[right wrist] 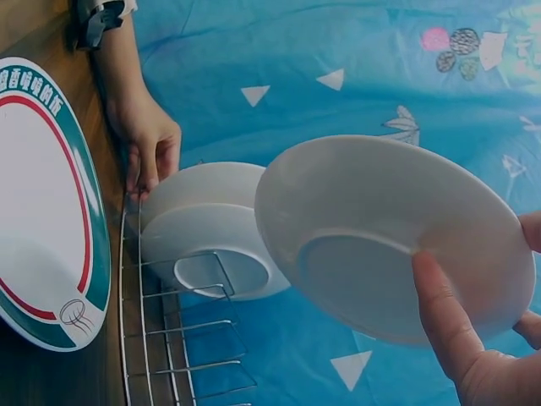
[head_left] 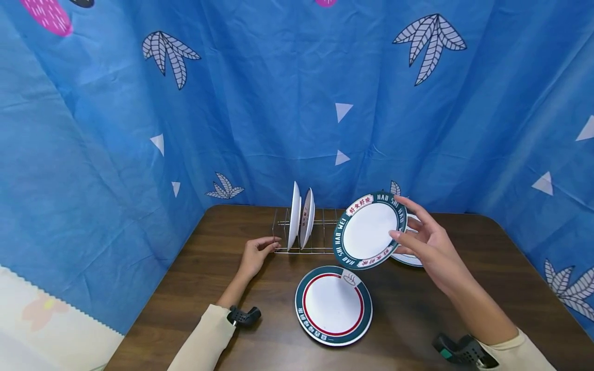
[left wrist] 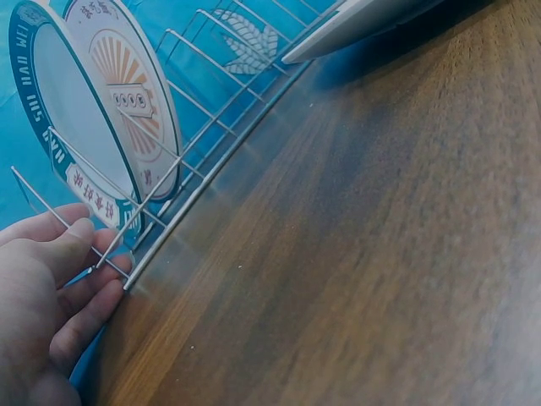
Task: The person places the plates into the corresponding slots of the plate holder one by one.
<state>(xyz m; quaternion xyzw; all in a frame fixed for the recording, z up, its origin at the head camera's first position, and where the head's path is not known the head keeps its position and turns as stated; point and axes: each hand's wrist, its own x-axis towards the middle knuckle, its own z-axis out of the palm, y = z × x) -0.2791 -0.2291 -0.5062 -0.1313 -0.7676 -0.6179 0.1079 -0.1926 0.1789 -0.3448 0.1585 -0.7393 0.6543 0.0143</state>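
Note:
My right hand (head_left: 436,247) grips a round plate (head_left: 371,230) by its right edge and holds it tilted, right of the upright plates. Its green rim carries white lettering and red characters; its plain white underside (right wrist: 338,199) shows in the right wrist view. At the left end of a wire dish rack (left wrist: 203,188), my left hand (head_left: 253,256) pinches the wire between thumb and fingers. Two plates stand on edge in the rack: a left one (head_left: 294,216) and a right one (head_left: 308,219), which has an orange sunburst design (left wrist: 127,93) in the left wrist view.
A plate (head_left: 333,306) with a green rim and red ring lies face up on the wooden table (head_left: 269,330), in front of the rack. Partly hidden behind my right hand is another plate (head_left: 410,260). A blue patterned curtain (head_left: 278,103) hangs behind the table.

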